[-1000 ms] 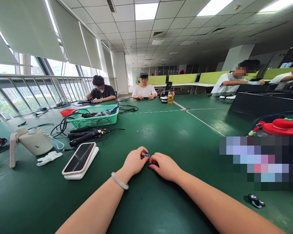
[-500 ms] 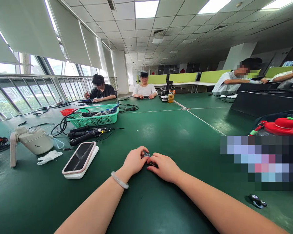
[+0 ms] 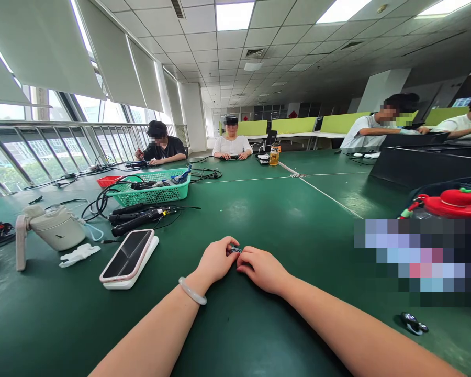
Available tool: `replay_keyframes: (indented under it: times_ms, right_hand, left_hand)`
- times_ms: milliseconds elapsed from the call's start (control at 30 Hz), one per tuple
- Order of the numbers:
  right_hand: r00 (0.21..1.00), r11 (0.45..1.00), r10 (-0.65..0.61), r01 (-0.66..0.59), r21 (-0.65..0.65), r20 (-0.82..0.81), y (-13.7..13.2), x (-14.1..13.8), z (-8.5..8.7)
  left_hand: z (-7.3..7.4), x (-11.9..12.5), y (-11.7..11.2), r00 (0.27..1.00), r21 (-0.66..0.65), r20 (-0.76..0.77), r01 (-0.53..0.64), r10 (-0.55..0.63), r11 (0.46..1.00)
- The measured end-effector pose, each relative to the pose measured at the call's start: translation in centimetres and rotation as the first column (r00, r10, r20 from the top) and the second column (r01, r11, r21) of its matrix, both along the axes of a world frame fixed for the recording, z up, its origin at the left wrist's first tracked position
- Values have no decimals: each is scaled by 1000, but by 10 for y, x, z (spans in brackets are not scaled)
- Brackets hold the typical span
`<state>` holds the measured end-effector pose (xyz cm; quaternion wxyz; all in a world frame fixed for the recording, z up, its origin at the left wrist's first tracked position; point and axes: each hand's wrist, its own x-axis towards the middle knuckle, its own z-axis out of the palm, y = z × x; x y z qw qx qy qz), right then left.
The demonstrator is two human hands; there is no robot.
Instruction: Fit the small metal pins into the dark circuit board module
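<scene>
My left hand (image 3: pixel 216 260), wearing a pale bangle (image 3: pixel 192 291) at the wrist, pinches a small dark piece (image 3: pixel 236 250) with bluish and silvery detail. It resembles a tiny circuit board, but its kind is not clear. My right hand (image 3: pixel 265 269) meets it from the other side, fingers curled and closed, the fingertips at the piece's right end. Whatever lies between the right thumb and fingers is hidden. Both hands are low over the green tabletop (image 3: pixel 227 324).
On the left are a phone (image 3: pixel 129 254) on a white box, crumpled tissue (image 3: pixel 79 254), a beige cup (image 3: pixel 58 228), black cable-ended devices (image 3: pixel 139 220) and a green basket (image 3: pixel 153 195). A red-lidded bottle (image 3: pixel 453 204) and a shiny black object (image 3: pixel 414 323) lie right. Several people sit around.
The right fingers have closed in slightly, and a dark bit with light spots seen under them earlier is now hidden. Both hands otherwise stay in place.
</scene>
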<state>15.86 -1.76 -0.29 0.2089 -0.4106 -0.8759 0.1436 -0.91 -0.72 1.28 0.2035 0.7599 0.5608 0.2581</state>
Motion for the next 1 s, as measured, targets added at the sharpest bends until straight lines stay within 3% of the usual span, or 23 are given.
replay_keyframes:
  times_ms: [733, 1000]
  right_hand:
    - [992, 999, 7, -14, -49, -127, 1, 4, 3]
    - [963, 988, -87, 51, -148, -254, 1, 14, 9]
  left_hand:
    - [-2, -1, 3, 1000, -14, 12, 15, -15, 1000]
    - [-3, -2, 3, 1000, -15, -6, 12, -12, 1000]
